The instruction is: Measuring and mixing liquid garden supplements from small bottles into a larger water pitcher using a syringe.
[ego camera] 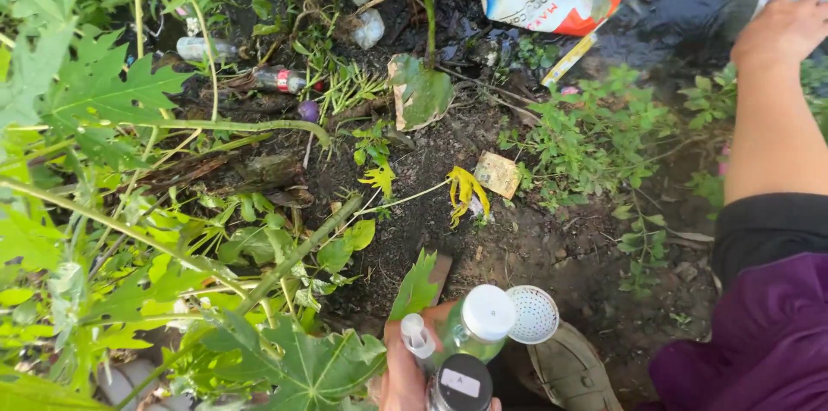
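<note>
My left hand (404, 372), at the bottom edge of the muddy ground (517, 247), is closed around a bunch of small bottles: a white-capped bottle (483, 320), a black-lidded jar (461, 383) and a slim vial (417, 338). My right hand (780, 27) rests near the top right corner; I cannot tell its grip. A white strainer (535, 314) sits just beside the bottles.

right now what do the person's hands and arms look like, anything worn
Both hands are bare, with no gloves, rings or watch in view. The right hand has a bare forearm up to a black sleeve at the elbow, beside purple cloth. The left hand shows only in part; no sleeve is visible.
</note>
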